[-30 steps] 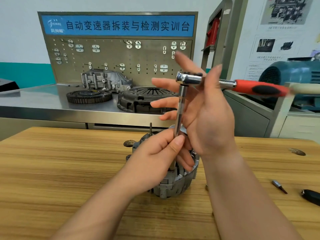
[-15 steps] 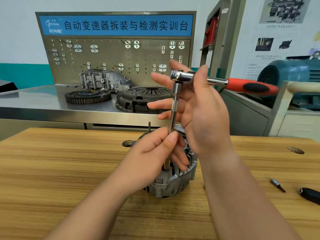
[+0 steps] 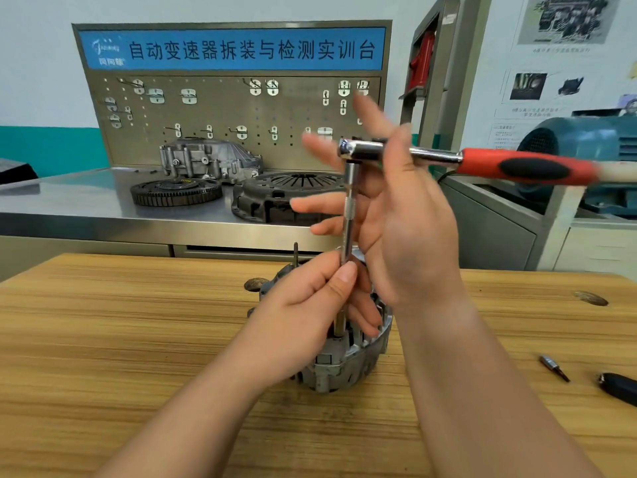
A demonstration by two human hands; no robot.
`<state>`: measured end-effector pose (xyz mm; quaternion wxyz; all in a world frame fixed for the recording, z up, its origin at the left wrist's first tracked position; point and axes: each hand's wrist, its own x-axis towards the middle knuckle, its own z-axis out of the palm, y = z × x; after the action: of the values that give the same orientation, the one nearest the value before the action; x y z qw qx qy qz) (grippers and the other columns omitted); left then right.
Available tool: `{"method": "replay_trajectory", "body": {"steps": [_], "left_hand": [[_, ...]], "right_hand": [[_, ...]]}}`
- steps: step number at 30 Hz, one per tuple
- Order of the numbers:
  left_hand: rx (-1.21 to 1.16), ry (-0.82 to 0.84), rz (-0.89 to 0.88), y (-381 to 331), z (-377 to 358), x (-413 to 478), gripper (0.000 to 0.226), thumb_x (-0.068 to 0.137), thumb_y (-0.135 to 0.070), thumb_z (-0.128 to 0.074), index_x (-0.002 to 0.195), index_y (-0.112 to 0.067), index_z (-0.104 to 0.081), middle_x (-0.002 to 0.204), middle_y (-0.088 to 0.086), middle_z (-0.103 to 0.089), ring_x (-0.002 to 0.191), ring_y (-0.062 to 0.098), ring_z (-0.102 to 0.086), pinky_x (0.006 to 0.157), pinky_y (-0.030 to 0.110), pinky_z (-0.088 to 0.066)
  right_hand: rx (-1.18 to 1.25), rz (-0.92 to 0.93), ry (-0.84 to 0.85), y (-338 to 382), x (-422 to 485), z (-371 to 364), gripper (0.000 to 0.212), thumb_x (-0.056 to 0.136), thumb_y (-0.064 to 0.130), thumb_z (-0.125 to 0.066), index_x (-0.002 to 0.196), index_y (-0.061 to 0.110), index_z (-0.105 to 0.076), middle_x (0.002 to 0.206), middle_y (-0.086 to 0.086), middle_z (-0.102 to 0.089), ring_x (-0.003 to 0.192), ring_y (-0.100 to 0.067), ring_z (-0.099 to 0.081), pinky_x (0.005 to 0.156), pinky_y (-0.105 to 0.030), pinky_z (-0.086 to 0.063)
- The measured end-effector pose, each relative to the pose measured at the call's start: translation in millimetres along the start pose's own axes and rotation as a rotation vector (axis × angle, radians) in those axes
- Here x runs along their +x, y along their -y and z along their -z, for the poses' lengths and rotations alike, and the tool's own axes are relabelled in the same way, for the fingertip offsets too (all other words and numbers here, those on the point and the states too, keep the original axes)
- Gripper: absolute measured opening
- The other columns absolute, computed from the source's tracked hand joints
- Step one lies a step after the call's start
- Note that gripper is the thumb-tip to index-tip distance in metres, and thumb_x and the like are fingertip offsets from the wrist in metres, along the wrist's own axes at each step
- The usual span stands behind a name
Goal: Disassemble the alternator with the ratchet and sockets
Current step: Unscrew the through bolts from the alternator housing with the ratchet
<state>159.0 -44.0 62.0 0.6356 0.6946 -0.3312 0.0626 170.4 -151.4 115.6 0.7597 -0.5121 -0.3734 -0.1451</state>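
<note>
On the wooden surface [image 3: 103, 339] stands the alternator [image 3: 344, 370], near the middle; well behind it and to its left, on a steel bench, lies a toothed flywheel [image 3: 175, 191], with a clutch cover [image 3: 286, 194] just behind it; the left hand [image 3: 303, 322] comes in from the alternator's left and pinches the lower part of an upright extension bar [image 3: 350, 208] between thumb and curled fingers, the bar's foot going down into the alternator's top; above the alternator the right hand [image 3: 406, 236] is spread, fingers straight and apart, with the ratchet [image 3: 482, 160] lying in the crook of its thumb atop the bar, red handle pointing right; to the alternator's right lie a small bit [image 3: 554, 367] and a black tool [image 3: 618, 388].
</note>
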Motion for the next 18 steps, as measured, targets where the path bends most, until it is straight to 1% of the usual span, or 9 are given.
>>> {"method": "replay_trajectory", "body": {"steps": [2,4,8,10,11,12,14,16,18], "left_hand": [[0.035,0.005,-0.002,0,-1,0,0.039,0.095,-0.021,-0.037,0.092,0.014,-0.053,0.073,0.021,-0.065,0.066,0.025,-0.065,0.072,0.034,-0.054],[0.075,-0.009,-0.007,2,-1,0,0.033,0.099,-0.017,-0.04,0.087,0.009,-0.055,0.07,0.012,-0.066,0.065,0.021,-0.065,0.071,0.031,-0.052],[0.068,-0.047,-0.012,6,-2,0,0.024,0.096,-0.012,-0.04,0.084,-0.004,-0.059,0.068,0.003,-0.067,0.065,0.018,-0.066,0.07,0.027,-0.051],[0.072,-0.051,-0.006,7,-4,1,0.022,0.097,-0.013,-0.041,0.087,-0.004,-0.06,0.068,0.001,-0.068,0.066,0.019,-0.067,0.072,0.03,-0.051],[0.076,-0.054,-0.005,8,-5,2,0.022,0.095,-0.016,-0.043,0.088,-0.005,-0.06,0.067,0.001,-0.068,0.066,0.019,-0.067,0.073,0.033,-0.052],[0.075,-0.056,-0.004,8,-5,2,0.022,0.095,-0.018,-0.043,0.089,-0.005,-0.061,0.067,0.002,-0.068,0.065,0.019,-0.067,0.072,0.034,-0.053],[0.063,-0.057,-0.004,7,-3,1,0.023,0.098,-0.015,-0.044,0.09,-0.002,-0.061,0.067,0.006,-0.067,0.063,0.018,-0.066,0.068,0.03,-0.053],[0.049,-0.049,0.0,6,-2,0,0.028,0.099,-0.019,-0.042,0.09,0.002,-0.059,0.068,0.012,-0.066,0.062,0.019,-0.065,0.066,0.028,-0.053],[0.029,-0.026,0.002,3,0,-2,0.031,0.095,-0.024,-0.04,0.088,0.0,-0.058,0.068,0.012,-0.065,0.064,0.023,-0.065,0.068,0.032,-0.052]], "right_hand": [[0.08,-0.121,-0.012,-2,0,1,0.053,0.1,0.052,-0.018,0.135,0.025,-0.047,0.108,-0.009,-0.073,0.067,-0.021,-0.071,0.054,-0.026,-0.054],[0.058,-0.127,-0.017,-5,0,1,0.054,0.097,0.056,-0.019,0.129,0.028,-0.051,0.106,-0.008,-0.073,0.066,-0.019,-0.07,0.054,-0.025,-0.055],[-0.127,0.096,-0.054,-4,-1,-4,0.033,0.095,0.049,-0.042,0.122,0.039,-0.057,0.111,-0.004,-0.071,0.078,-0.018,-0.072,0.055,-0.024,-0.054],[-0.244,0.218,-0.028,2,0,-1,0.037,0.091,0.043,-0.047,0.127,0.042,-0.056,0.112,0.007,-0.07,0.081,-0.016,-0.072,0.057,-0.026,-0.055],[-0.273,0.237,0.007,4,1,0,0.039,0.091,0.042,-0.048,0.13,0.043,-0.052,0.114,0.012,-0.068,0.082,-0.014,-0.072,0.057,-0.025,-0.056],[-0.266,0.233,0.035,4,1,0,0.041,0.092,0.042,-0.048,0.133,0.045,-0.047,0.121,0.012,-0.065,0.084,-0.014,-0.072,0.057,-0.025,-0.056],[-0.152,0.172,0.021,0,0,-3,0.044,0.097,0.044,-0.042,0.141,0.04,-0.042,0.131,0.002,-0.061,0.083,-0.019,-0.073,0.056,-0.025,-0.057],[-0.017,0.058,-0.019,-5,-2,-6,0.048,0.097,0.048,-0.03,0.142,0.033,-0.039,0.127,-0.003,-0.065,0.076,-0.024,-0.073,0.054,-0.026,-0.057],[0.022,-0.024,-0.038,-6,-2,-6,0.055,0.094,0.052,-0.024,0.141,0.029,-0.04,0.121,-0.003,-0.069,0.072,-0.024,-0.072,0.054,-0.027,-0.057]]}}
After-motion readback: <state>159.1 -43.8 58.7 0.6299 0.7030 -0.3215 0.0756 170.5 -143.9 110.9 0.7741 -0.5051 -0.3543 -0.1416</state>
